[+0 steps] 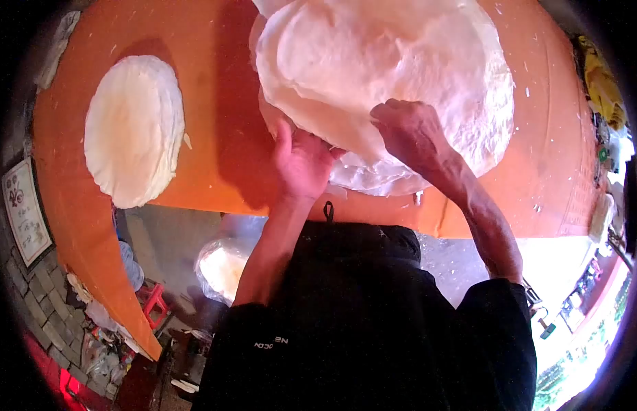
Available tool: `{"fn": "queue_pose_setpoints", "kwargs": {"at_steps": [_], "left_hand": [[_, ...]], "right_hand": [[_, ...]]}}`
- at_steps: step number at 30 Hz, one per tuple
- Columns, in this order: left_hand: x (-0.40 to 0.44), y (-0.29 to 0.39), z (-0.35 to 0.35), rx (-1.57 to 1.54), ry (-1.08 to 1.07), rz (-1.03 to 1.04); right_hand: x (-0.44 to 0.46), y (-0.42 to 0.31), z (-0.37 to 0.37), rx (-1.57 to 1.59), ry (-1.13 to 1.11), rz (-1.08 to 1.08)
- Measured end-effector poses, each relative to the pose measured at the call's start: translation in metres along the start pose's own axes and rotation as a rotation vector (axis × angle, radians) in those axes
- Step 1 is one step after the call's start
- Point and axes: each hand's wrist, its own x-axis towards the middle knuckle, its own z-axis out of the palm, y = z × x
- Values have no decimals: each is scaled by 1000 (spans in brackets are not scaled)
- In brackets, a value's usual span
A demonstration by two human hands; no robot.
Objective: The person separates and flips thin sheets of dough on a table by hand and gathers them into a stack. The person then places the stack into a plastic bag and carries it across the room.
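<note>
A large stack of thin, pale dough-like sheets [387, 61] lies on the orange table at the top centre. My left hand [305, 163] is at the stack's near left edge, palm up and thumb spread apart; its other fingers are partly hidden by a sheet's edge. My right hand [409, 131] is over the near part of the stack with its fingers curled closed. What its fingertips hold, if anything, is hidden. A smaller oval pile of pale sheets [133, 130] sits apart on the left of the table.
The orange table [202, 185] extends down the left side. Below it are a round container with a shiny, clear cover [222, 270] and a red stool [153, 305]. A framed sign [26, 212] stands at the far left. Yellow cloth or bag [601, 85] shows at the right.
</note>
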Motion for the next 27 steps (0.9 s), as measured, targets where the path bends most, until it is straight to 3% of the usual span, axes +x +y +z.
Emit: {"fn": "queue_pose_setpoints", "kwargs": {"at_steps": [2,5,11,13,19,25,27], "left_hand": [[0,1,-1,199,0,10],[3,3,-1,150,-60,54],[9,3,17,203,-73,65],[11,9,15,166,-89,29],[21,15,23,257,-182,52],[25,9,25,259,-145,89],[24,18,29,346,-217,82]], "right_hand": [[-5,-5,1,82,53,5],[-2,-8,-19,22,102,69],[3,-14,-3,86,103,-37],[18,-21,-25,72,81,85],[14,-36,-21,433,163,63],[11,-30,-29,471,197,57],[13,-25,-30,662,98,228]]}}
